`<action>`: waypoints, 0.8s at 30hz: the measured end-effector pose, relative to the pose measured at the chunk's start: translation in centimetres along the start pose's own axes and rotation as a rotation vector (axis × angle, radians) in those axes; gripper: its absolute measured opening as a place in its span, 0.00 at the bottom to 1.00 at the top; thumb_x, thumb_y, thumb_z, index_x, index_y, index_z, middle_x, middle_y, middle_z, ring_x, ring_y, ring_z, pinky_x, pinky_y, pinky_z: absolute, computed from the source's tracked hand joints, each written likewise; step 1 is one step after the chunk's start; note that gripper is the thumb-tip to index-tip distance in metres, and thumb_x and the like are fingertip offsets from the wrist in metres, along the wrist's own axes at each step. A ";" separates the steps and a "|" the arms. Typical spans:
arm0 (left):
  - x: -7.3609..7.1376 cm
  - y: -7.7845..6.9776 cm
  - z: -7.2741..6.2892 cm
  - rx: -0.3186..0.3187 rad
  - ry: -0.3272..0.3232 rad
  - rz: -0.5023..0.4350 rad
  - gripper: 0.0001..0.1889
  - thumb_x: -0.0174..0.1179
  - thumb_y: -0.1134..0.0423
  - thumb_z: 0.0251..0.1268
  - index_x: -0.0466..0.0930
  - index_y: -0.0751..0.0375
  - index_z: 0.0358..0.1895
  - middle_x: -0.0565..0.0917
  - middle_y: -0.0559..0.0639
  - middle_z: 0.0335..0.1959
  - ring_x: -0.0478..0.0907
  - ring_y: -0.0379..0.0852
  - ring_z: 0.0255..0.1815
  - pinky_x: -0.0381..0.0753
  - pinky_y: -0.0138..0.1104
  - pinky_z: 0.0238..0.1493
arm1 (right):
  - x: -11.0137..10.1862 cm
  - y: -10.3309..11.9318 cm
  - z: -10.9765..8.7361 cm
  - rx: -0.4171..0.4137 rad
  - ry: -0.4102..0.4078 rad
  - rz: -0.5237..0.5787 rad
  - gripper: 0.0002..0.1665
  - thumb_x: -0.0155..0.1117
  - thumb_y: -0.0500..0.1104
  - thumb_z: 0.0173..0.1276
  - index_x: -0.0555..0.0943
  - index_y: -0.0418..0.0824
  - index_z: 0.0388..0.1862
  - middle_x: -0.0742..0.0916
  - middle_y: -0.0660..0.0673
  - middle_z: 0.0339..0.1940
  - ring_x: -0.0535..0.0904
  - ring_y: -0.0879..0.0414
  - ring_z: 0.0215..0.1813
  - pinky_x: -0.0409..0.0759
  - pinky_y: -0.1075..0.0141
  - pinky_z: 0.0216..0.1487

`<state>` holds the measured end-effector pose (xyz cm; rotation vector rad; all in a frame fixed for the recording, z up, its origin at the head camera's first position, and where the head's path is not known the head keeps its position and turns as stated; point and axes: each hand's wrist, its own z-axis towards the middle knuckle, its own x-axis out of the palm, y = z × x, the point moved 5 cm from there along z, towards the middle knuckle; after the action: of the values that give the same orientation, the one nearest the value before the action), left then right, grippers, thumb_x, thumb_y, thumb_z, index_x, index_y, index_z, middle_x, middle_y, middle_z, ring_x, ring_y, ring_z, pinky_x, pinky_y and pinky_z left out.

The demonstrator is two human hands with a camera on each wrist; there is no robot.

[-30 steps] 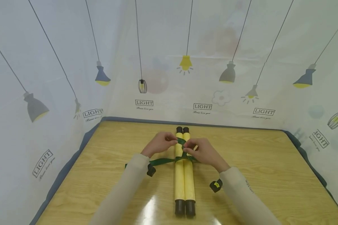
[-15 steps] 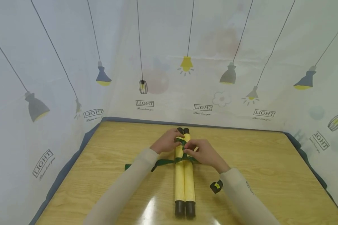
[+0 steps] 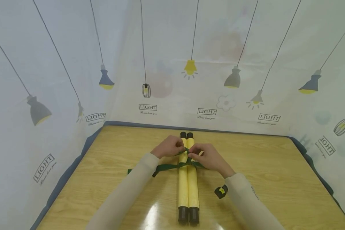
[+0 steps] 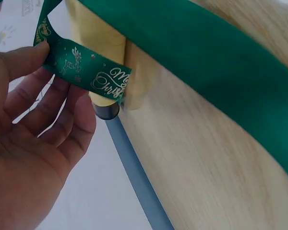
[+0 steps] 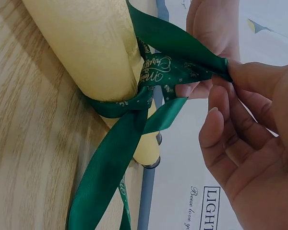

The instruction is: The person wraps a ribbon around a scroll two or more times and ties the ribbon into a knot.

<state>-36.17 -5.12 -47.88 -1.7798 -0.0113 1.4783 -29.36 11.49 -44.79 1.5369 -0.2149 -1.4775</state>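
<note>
Two yellow tubes [image 3: 183,188] with dark end caps lie side by side on the table, pointing away from me. A green ribbon [image 5: 117,163] with Christmas lettering goes round their middle. My left hand [image 3: 169,146] pinches a printed length of the ribbon [image 4: 79,67] between thumb and fingers above the tubes. Opposite it, my right hand [image 3: 206,156] pinches a fold of ribbon between thumb and index finger, its other fingers loosely bent. In the right wrist view, my left hand [image 5: 213,31] is partly hidden behind the ribbon. One ribbon tail passes left, partly under my left sleeve.
The wood-grain table [image 3: 276,166] has a blue-grey edge along the back and sides. Pale curtains [image 3: 172,38] printed with hanging lamps surround it. A small black block with a yellow patch [image 3: 220,191] sits beside my right wrist.
My left hand has moved right along the ribbon, closer to the right hand, and back down a little after rising. The right hand stays almost in place. The tubes lie still.
</note>
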 end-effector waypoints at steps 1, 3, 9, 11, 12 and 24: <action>-0.1 0.0 -0.1 0.002 0.008 -0.007 0.09 0.61 0.60 0.76 0.87 0.56 0.36 0.87 0.47 0.30 0.78 0.39 0.27 0.79 0.31 0.32 | 0.0 -0.1 0.0 0.001 -0.001 -0.001 0.07 0.67 0.47 0.74 0.87 0.46 0.42 0.90 0.49 0.35 0.83 0.60 0.38 0.82 0.67 0.36; -0.3 0.0 -0.4 0.009 0.022 -0.020 0.09 0.60 0.59 0.76 0.86 0.56 0.37 0.86 0.46 0.30 0.77 0.39 0.26 0.79 0.31 0.32 | 0.0 -0.3 0.0 0.006 0.000 -0.003 0.07 0.67 0.49 0.74 0.87 0.47 0.43 0.89 0.50 0.35 0.83 0.61 0.37 0.82 0.67 0.37; -1.6 0.0 -1.5 0.006 0.021 -0.067 0.09 0.59 0.58 0.76 0.85 0.54 0.35 0.83 0.45 0.26 0.73 0.38 0.25 0.74 0.31 0.29 | 0.0 -0.5 0.1 0.009 0.002 0.009 0.07 0.67 0.49 0.74 0.87 0.48 0.43 0.90 0.49 0.35 0.84 0.58 0.37 0.83 0.67 0.37; -2.0 0.1 -2.0 0.006 0.017 -0.078 0.10 0.59 0.58 0.76 0.84 0.53 0.34 0.81 0.45 0.24 0.71 0.39 0.23 0.72 0.31 0.28 | 0.0 -0.4 0.2 0.011 -0.003 0.015 0.06 0.67 0.48 0.74 0.87 0.48 0.42 0.90 0.49 0.35 0.84 0.58 0.37 0.83 0.67 0.37; -2.3 0.1 -2.2 0.007 0.015 -0.082 0.10 0.59 0.58 0.76 0.84 0.53 0.34 0.81 0.45 0.24 0.70 0.39 0.22 0.71 0.31 0.27 | -0.1 -0.4 0.2 0.013 -0.008 0.016 0.06 0.67 0.48 0.74 0.87 0.48 0.42 0.89 0.49 0.35 0.83 0.58 0.37 0.83 0.67 0.37; -3.5 -1.3 -6.0 0.011 0.026 -0.066 0.11 0.62 0.55 0.74 0.84 0.49 0.30 0.79 0.43 0.20 0.69 0.37 0.20 0.73 0.32 0.26 | -0.3 -0.6 0.3 0.029 -0.053 0.012 0.07 0.66 0.46 0.75 0.86 0.45 0.43 0.89 0.48 0.36 0.83 0.59 0.37 0.83 0.67 0.37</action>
<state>-31.71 -9.22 -44.32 -1.7728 -0.0485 1.4058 -30.02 11.84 -45.00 1.5179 -0.2780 -1.5126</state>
